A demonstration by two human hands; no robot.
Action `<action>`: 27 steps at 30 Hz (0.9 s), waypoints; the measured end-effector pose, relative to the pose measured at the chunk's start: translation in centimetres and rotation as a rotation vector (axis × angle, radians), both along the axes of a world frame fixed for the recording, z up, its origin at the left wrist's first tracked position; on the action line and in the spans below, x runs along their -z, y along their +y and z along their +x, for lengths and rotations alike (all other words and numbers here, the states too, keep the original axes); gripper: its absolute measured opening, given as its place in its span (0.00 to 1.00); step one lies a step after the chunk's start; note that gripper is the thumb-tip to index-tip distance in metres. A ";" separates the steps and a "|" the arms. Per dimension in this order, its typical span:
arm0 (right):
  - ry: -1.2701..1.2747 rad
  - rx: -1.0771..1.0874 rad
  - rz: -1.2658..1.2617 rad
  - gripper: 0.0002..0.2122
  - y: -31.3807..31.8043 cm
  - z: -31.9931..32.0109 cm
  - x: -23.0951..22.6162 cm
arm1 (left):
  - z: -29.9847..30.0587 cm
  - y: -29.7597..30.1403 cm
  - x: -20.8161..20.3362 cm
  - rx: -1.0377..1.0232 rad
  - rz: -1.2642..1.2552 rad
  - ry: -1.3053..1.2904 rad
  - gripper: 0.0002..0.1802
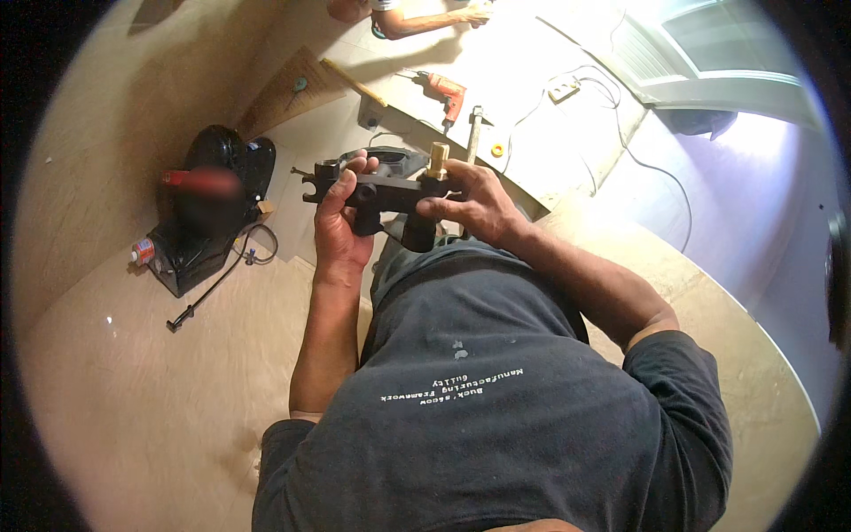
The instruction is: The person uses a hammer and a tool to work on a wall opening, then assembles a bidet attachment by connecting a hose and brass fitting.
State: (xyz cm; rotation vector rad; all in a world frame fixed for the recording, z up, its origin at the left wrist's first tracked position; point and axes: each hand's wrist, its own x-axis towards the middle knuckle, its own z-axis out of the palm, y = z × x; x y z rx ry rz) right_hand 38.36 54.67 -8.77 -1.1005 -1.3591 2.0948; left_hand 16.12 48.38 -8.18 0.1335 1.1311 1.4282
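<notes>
Up in front of my waist I hold a black, bar-shaped tap body (390, 195), which looks like a mixer valve. A brass threaded fitting (438, 164) stands upright at its right end. My left hand (339, 220) is closed around the left part, thumb on the near side and fingertips showing beyond it. The fingers of my right hand (480, 202) grip the right end, just beside the brass fitting. Dark rounded parts hang below the bar; their detail is lost in shadow.
Ahead on the floor are a red drill (446, 99), a hammer (475, 131), a yellow tape roll (497, 150) and a power strip (564, 89) with trailing cables. Another person's arm (425, 23) reaches in beyond. Black bag-like items (226, 155) and a black hose (208, 294) lie left.
</notes>
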 end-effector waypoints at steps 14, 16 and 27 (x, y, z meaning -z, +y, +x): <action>-0.094 0.187 0.666 0.21 -1.5 -5.1 -1.9 | -3.9 0.6 1.2 0.085 0.046 0.023 0.37; -0.157 0.150 0.648 0.18 -1.9 -6.2 -2.1 | -4.5 0.0 1.3 0.066 0.016 -0.050 0.38; -0.426 0.037 0.729 0.20 -4.0 -11.9 -1.6 | -8.2 -2.1 2.8 0.200 -0.193 -0.104 0.38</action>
